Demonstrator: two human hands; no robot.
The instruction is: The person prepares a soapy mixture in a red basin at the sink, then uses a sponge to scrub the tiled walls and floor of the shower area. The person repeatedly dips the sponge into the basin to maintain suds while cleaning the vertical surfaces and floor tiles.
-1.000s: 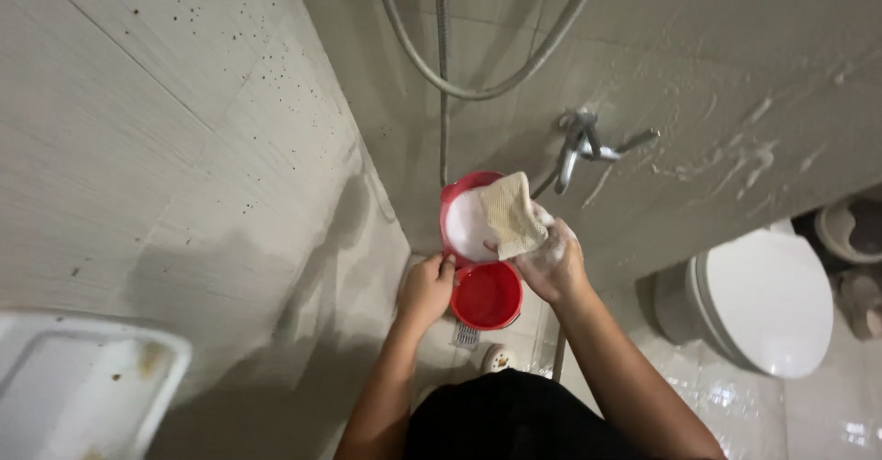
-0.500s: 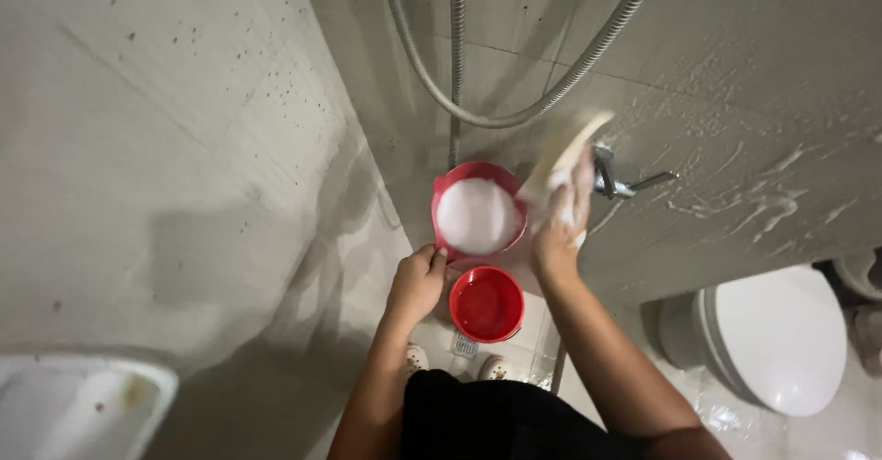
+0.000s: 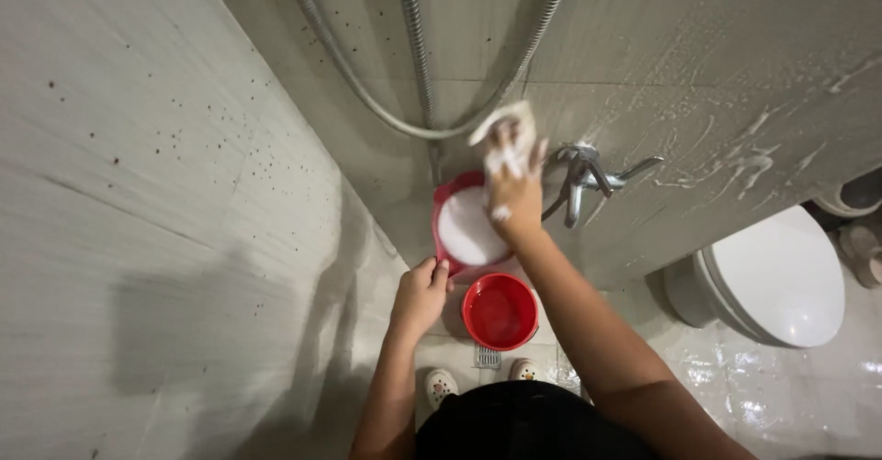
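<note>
Foam-soaked cloth (image 3: 501, 129) is clamped in your right hand (image 3: 514, 193) against the wall tile; left hand (image 3: 421, 295) grips the red basin (image 3: 450, 203) rim below—keep it level.

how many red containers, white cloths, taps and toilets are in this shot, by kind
red containers: 2, a foam-filled scoop held by the left hand, and a bucket below
white cloths: 1, in the right hand
taps: 1
toilets: 1
total: 5
</note>
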